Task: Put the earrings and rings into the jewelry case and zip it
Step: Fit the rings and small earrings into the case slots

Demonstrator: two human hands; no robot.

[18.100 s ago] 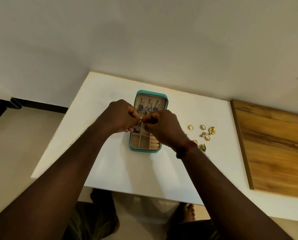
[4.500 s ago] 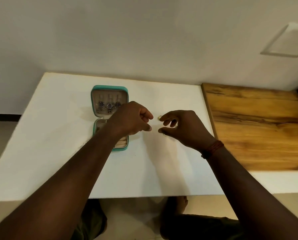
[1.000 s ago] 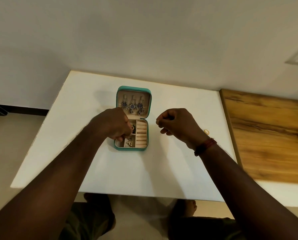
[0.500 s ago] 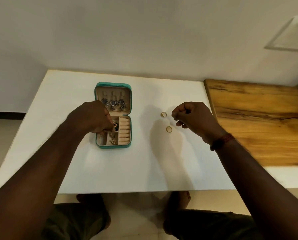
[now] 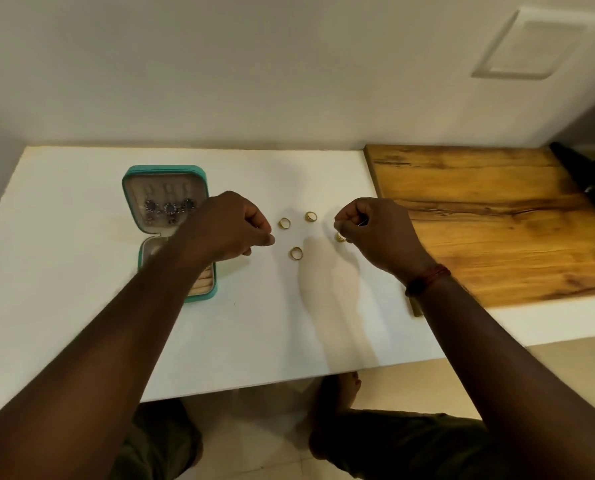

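The teal jewelry case (image 5: 164, 169) is lying open on the left part of the white counter (image 5: 81, 271), its lid folded back toward the wall. Earrings (image 5: 169, 207) are hanging in a row inside the lid. The left forearm (image 5: 133, 323) is crossing over the base and hiding most of its compartments. The left hand (image 5: 225, 226) is hovering just right of the case, its grip drawn narrow, thumb meeting forefinger, with nothing showing between them. Three gold rings (image 5: 296, 253) are lying apart from one another on the counter between the two hands. The right hand (image 5: 375, 230) is curling over a fourth ring (image 5: 340, 238), which is sitting at its fingertips. I cannot tell whether that grip is pinching it or only touching it. A wooden board (image 5: 479, 220) is lying to the right of that hand.
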